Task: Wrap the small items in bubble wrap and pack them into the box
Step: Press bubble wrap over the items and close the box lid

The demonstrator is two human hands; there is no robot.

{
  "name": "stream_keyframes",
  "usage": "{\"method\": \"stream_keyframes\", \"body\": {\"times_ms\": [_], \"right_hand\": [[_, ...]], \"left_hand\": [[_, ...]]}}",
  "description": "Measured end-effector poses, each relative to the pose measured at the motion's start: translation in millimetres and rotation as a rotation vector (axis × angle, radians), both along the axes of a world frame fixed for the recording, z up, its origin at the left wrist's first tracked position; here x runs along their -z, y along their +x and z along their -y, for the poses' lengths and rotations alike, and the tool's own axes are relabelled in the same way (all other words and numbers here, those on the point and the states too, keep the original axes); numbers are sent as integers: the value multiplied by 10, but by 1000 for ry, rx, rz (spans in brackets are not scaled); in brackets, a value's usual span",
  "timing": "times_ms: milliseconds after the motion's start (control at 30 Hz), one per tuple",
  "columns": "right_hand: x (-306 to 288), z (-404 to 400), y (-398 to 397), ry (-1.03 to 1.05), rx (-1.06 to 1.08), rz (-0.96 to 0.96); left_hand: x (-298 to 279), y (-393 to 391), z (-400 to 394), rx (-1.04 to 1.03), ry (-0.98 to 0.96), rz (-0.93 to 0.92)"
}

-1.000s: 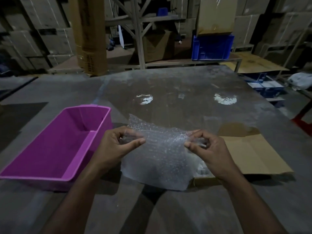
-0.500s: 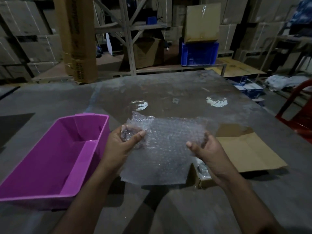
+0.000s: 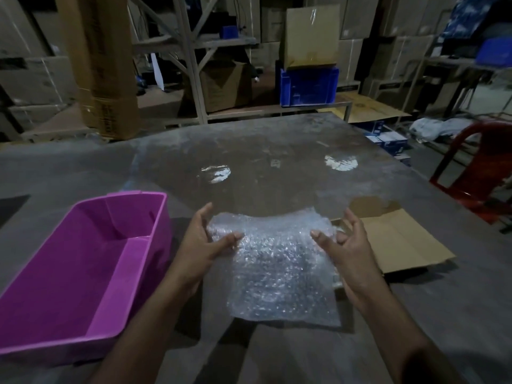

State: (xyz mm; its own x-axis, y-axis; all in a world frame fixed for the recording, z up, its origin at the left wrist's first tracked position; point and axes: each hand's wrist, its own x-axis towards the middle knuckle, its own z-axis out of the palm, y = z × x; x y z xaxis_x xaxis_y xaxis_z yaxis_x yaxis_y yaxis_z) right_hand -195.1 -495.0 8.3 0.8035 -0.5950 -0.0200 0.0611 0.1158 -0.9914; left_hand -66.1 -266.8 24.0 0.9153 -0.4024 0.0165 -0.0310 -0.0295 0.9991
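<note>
Bubble wrap (image 3: 279, 261) has been spread flat since a second ago, held near the tabletop's front edge: left hand (image 3: 205, 242) pinches its left edge, right hand (image 3: 343, 242) its right edge. Pink box (image 3: 83, 273) at left. No item wrapped yet.

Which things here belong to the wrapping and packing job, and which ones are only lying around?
For the job:
- bubble wrap sheet, held at its sides by the left hand and right hand
- cardboard box, flaps open, right of the sheet

Lying about:
- purple plastic bin
- blue crate
- red chair
- stacked cartons on shelves
</note>
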Motion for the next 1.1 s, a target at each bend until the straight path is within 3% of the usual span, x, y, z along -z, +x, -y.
{"method": "stream_keyframes", "body": {"times_ms": [200, 333, 433, 633, 800, 933, 1100], "right_hand": [[27, -103, -157, -213, -106, -93], [-1, -172, -188, -157, -258, -62], [61, -89, -188, -101, -186, -19], [66, -3, -202, -67, -7, 80], [2, 102, -219, -22, -54, 89], [-65, 170, -328, -189, -200, 6], [-186, 321, -375, -430, -104, -94]], "left_hand": [[46, -45, 127, -41, 85, 157], [102, -138, 175, 104, 82, 97], [85, -135, 195, 99, -11, 53], [-4, -57, 165, 27, -75, 148], [-34, -45, 79, 198, -78, 125], [-37, -4, 33, 277, 75, 177], [-161, 81, 21, 289, 206, 224]]}}
